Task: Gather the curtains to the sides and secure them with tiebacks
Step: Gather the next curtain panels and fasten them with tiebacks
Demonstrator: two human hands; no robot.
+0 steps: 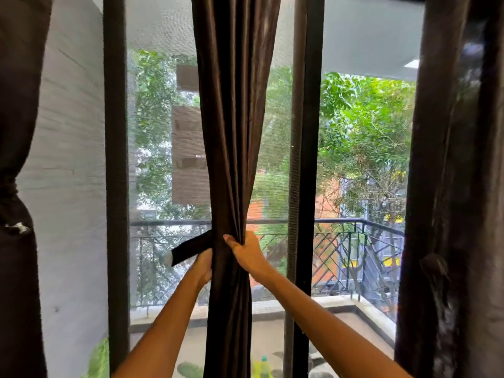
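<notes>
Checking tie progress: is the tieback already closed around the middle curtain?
No: the tieback sticks out loose to the left of the middle curtain, its free end unattached beside the left hand.

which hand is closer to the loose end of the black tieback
Left. The left hand is at the left edge of the gathered middle curtain, just under the tieback strip sticking out leftward. The right hand grips the curtain's right side, farther away.

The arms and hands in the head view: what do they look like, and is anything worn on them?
Both forearms are bare as far as the frame shows: no sleeves, no gloves. The left hand and right hand show no ring, watch or bracelet on the parts in view. The left hand is partly hidden behind the curtain.
</notes>
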